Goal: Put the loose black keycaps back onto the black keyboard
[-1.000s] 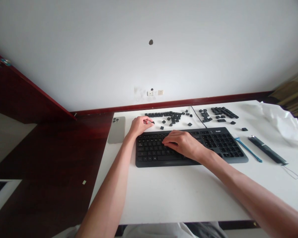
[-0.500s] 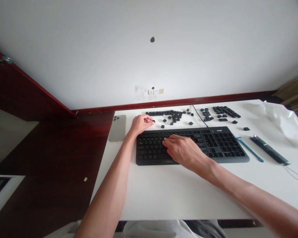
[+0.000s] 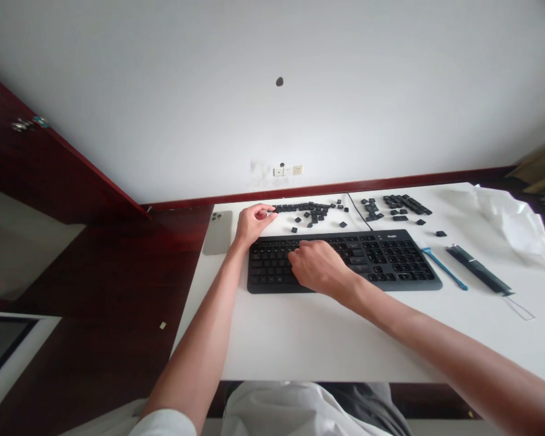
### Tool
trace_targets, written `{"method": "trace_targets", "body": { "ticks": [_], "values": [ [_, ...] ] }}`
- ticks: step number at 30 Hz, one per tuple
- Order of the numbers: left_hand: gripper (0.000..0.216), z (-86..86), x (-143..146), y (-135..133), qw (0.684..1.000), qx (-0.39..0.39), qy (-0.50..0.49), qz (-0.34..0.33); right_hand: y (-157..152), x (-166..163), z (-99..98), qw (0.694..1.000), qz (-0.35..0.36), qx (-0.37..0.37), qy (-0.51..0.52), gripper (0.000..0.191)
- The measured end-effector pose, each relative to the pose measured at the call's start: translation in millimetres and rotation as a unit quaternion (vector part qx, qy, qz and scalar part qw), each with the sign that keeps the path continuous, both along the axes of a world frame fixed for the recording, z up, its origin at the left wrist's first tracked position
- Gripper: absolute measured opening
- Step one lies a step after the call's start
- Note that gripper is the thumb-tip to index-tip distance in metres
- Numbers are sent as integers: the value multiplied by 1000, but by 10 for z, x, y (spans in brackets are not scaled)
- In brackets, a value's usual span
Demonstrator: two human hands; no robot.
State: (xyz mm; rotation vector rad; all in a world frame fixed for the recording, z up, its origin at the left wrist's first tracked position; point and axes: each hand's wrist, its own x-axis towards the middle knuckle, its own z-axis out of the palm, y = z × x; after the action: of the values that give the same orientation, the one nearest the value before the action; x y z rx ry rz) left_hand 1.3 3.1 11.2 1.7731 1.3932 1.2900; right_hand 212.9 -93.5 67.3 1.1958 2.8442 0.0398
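A black keyboard (image 3: 390, 266) lies on a white table (image 3: 300, 345). Behind it, several loose black keycaps (image 3: 311, 209) sit in a row and a small heap. My left hand (image 3: 251, 223) reaches past the keyboard's far left corner. Its thumb and forefinger pinch a keycap at the left end of that row. My right hand (image 3: 315, 267) rests on the keyboard's middle keys, fingers bent and pressed together with the tips down. What they grip is hidden.
A second group of keycaps (image 3: 402, 204) lies at the back right, beside the keyboard cable (image 3: 356, 212). A phone (image 3: 218, 232) lies face down at the left table edge. A blue tool (image 3: 442, 268), a black stick-like object (image 3: 476, 270) and crumpled white plastic (image 3: 513, 221) are on the right.
My left hand has carried its keycap away from the keyboard to the left end of the row. My right hand has slid left and curled its fingers.
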Motion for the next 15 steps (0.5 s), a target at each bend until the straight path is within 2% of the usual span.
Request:
{"method": "trace_targets", "body": {
  "ticks": [3,7,10,15],
  "values": [
    [27,221,146,-168,999,13,36,-20,166,196,-112,990,0,-18,143,22],
    [16,425,358,-443,988,0,122,-96,360,475,-237,948,30,-29,315,29],
    [12,462,414,-599,979,-26,147,-138,421,570,-238,929,15,-5,369,26],
    [11,421,424,-663,964,-64,211,-150,503,638,-259,919,-31,-20,393,27]
  ]
}}
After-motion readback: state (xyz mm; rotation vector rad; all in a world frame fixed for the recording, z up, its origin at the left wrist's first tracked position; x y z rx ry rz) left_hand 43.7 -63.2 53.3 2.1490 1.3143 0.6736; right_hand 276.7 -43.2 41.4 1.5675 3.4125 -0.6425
